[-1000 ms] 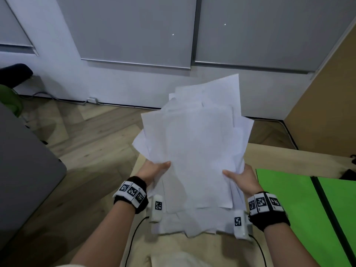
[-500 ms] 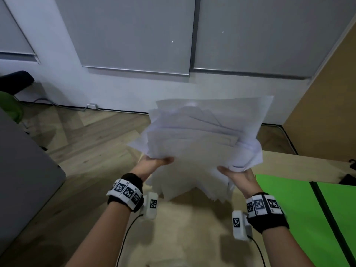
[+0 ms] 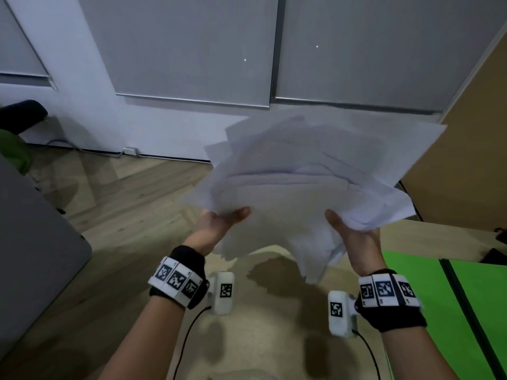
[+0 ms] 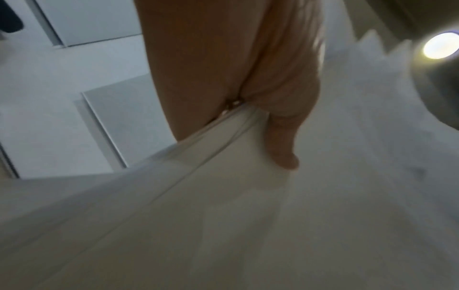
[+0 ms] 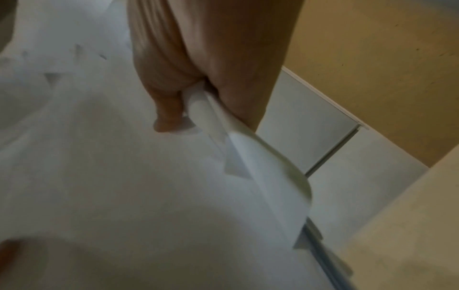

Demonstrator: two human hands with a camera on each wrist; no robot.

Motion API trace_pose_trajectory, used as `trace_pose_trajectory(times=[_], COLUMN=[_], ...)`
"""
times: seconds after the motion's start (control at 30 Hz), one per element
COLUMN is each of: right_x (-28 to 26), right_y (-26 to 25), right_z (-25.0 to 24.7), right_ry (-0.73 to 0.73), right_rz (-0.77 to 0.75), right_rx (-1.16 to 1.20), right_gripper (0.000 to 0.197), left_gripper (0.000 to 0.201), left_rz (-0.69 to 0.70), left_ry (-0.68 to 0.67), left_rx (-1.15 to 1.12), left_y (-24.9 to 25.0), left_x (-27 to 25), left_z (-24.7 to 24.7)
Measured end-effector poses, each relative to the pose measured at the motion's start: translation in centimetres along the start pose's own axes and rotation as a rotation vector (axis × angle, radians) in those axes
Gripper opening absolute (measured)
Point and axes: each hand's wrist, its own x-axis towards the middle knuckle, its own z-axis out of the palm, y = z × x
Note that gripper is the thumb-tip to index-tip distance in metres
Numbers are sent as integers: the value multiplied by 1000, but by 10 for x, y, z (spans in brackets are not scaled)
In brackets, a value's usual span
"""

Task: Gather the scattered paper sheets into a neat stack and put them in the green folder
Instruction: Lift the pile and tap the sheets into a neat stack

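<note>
A loose, uneven bundle of white paper sheets (image 3: 307, 182) hangs in the air above the wooden table (image 3: 263, 338), its corners fanned out in different directions. My left hand (image 3: 222, 223) pinches the bundle's left edge, thumb on top (image 4: 283, 145). My right hand (image 3: 354, 231) pinches the right edge the same way (image 5: 168, 109); the sheets (image 5: 124, 176) curl beside it. The open green folder (image 3: 428, 297) lies flat on the table at the right, below and right of my right hand.
A grey tabletop (image 3: 33, 256) stands at the left across a strip of wood floor. A tan partition (image 3: 472, 160) rises at the right. A small dark object (image 3: 493, 256) sits at the folder's far edge. White wall and grey panels lie ahead.
The bundle has been lifted off the table and turned from lengthwise to crosswise. Both hands kept their grip and rose with it.
</note>
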Motion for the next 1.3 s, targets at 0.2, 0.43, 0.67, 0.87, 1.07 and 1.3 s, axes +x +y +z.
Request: trace_pose_trajectory(times=[0.2, 0.43, 0.67, 0.87, 1.07, 1.3], right_x=[-10, -5, -6, 0, -3, 1], right_y=[26, 17, 0, 21, -10, -1], right_z=[-8, -10, 11, 17, 14, 3], right_ry=[-39, -217, -310, -86, -73, -292], right_rz=[133, 162, 7, 30, -119, 30], right_rx=[-74, -75, -36, -186, -52, -206], right_gripper=[30, 46, 49, 28, 24, 53], left_gripper=[60, 36, 68, 67, 54, 53], left_rz=[-97, -61, 181, -18, 45, 45], left_ry=[-179, -211, -126, -122, -97, -192], left_rx=[217, 220, 79, 55, -42, 83], left_y=[-14, 10, 20, -19, -1, -16], left_x=[2, 2, 6, 8, -4, 4], left_z=[-17, -17, -3, -7, -2, -5])
